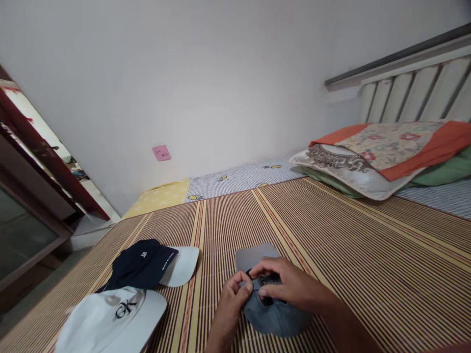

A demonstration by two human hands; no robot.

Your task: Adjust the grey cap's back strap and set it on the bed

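A blue-grey baseball cap (277,318) with a grey brim (255,254) lies on the striped mat, its brim pointing away from me and its back opening turned up. My left hand (232,299) pinches the cap's edge at the left of that opening, thumb against fingertips. From the right, my right hand (289,282) grips the cap around the opening with thumb and fingers bent. The strap is partly hidden by my fingers. To the left lie a white cap (99,318) with black letters and a navy cap (142,262), which overlaps another pale-brimmed cap (186,264).
The striped mat (228,225) covers the bed, with a patterned sheet (235,176) along the wall. Stacked pillows (397,147) sit at the right, below a radiator (419,88). A pink note (161,153) is on the wall; a doorway opens at the left.
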